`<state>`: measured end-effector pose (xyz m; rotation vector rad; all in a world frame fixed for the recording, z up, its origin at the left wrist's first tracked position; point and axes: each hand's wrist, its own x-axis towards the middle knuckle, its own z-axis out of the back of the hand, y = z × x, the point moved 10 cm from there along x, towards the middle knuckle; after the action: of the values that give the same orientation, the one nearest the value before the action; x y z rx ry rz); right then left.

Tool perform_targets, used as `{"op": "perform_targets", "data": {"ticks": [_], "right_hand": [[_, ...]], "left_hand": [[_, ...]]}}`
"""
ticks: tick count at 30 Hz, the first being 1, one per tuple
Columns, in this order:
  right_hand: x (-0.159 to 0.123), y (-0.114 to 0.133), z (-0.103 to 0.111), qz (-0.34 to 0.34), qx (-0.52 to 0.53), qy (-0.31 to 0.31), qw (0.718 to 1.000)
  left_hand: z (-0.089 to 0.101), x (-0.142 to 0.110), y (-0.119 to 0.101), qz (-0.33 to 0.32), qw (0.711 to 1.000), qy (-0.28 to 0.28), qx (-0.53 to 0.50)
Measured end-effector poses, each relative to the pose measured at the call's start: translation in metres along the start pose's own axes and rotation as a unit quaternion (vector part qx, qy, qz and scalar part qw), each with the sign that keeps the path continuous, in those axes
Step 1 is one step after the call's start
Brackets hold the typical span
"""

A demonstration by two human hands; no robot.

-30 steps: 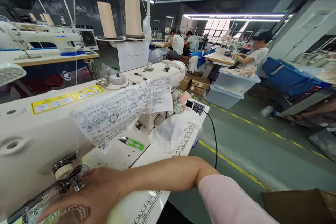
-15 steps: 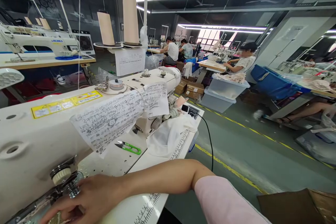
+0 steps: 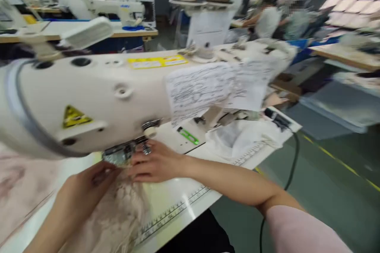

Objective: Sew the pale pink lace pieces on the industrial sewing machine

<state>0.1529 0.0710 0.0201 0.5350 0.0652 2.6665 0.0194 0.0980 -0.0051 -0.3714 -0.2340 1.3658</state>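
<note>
At the working end of a white sewing machine (image 3: 142, 87), a piece of pale pink lace fabric (image 3: 121, 209) lies over the front of the bed. My left hand (image 3: 86, 185) pinches the fabric's upper edge between thumb and fingers, just in front of the metal presser foot parts (image 3: 118, 154). My right hand (image 3: 157, 162) is close beside it on the right, fingers bent, their tips closed on the same edge. Motion blur softens the fingertips, and the needle cannot be made out.
Green thread snips (image 3: 189, 136) lie on the bed behind my right hand. A handwritten paper sheet (image 3: 202, 87) hangs on the machine arm. White cloth (image 3: 237, 138) and a black cable (image 3: 292, 166) are at the right. More pink fabric (image 3: 23, 189) spreads at left. Co-workers sit in the background.
The view has swung left and down, bringing the machine head, my left hand and the lace fabric into sight. My right hand remains by the presser foot.
</note>
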Motion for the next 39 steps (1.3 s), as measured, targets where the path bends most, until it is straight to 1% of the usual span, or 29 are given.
{"op": "perform_targets", "data": {"ticks": [1, 2, 3, 4, 6, 7, 8, 10, 11, 13, 16, 20, 23, 26, 31, 34, 36, 39], "right_hand": [[0.0, 0.002, 0.003, 0.006, -0.032, -0.027, 0.999], [-0.001, 0.005, 0.006, 0.014, -0.053, -0.053, 0.997], [-0.002, 0.011, 0.01, 0.032, -0.071, -0.079, 0.994], [-0.003, 0.015, 0.013, 0.039, -0.086, -0.104, 0.99], [-0.004, 0.02, 0.016, 0.043, -0.109, -0.131, 0.984], [-0.005, 0.021, 0.016, 0.042, -0.118, -0.139, 0.982], [-0.005, 0.022, 0.017, 0.041, -0.127, -0.143, 0.981], [-0.005, 0.021, 0.016, 0.038, -0.142, -0.142, 0.979], [-0.005, 0.019, 0.016, 0.036, -0.147, -0.142, 0.978], [-0.005, 0.016, 0.016, 0.031, -0.154, -0.143, 0.977], [-0.006, 0.012, 0.019, 0.018, -0.153, -0.151, 0.977], [-0.003, 0.008, 0.016, -0.007, -0.147, -0.132, 0.98], [-0.001, 0.004, 0.016, -0.033, -0.127, -0.12, 0.984], [0.001, 0.001, 0.012, -0.047, -0.112, -0.096, 0.988], [0.002, -0.002, 0.011, -0.051, -0.109, -0.088, 0.989], [0.004, -0.004, 0.007, -0.052, -0.098, -0.076, 0.991], [0.004, -0.005, 0.006, -0.051, -0.097, -0.079, 0.991], [0.004, -0.004, 0.009, -0.044, -0.101, -0.101, 0.989]], "left_hand": [[-0.003, -0.002, 0.004, 0.031, 0.999, 0.023, 0.007], [-0.002, -0.002, 0.004, 0.043, 0.999, 0.023, 0.023], [0.005, -0.002, 0.002, 0.04, 0.998, -0.004, 0.043], [0.014, -0.002, -0.005, 0.019, 0.996, -0.045, 0.073], [0.032, -0.009, -0.029, -0.07, 0.976, -0.147, 0.142], [0.036, -0.017, -0.044, -0.125, 0.961, -0.185, 0.165], [0.036, -0.025, -0.058, -0.179, 0.946, -0.206, 0.176], [0.028, -0.04, -0.078, -0.26, 0.928, -0.206, 0.17], [0.021, -0.046, -0.085, -0.282, 0.923, -0.198, 0.169], [0.009, -0.053, -0.092, -0.305, 0.915, -0.191, 0.183], [-0.003, -0.053, -0.091, -0.315, 0.908, -0.186, 0.204], [-0.008, -0.041, -0.078, -0.319, 0.912, -0.165, 0.199], [-0.01, -0.03, -0.067, -0.314, 0.925, -0.135, 0.167], [-0.011, -0.026, -0.061, -0.315, 0.93, -0.125, 0.143], [-0.015, -0.025, -0.058, -0.315, 0.929, -0.11, 0.158], [-0.014, -0.023, -0.057, -0.315, 0.929, -0.108, 0.164], [-0.012, -0.02, -0.055, -0.304, 0.933, -0.112, 0.158], [-0.009, -0.015, -0.051, -0.289, 0.938, -0.119, 0.152]]}}
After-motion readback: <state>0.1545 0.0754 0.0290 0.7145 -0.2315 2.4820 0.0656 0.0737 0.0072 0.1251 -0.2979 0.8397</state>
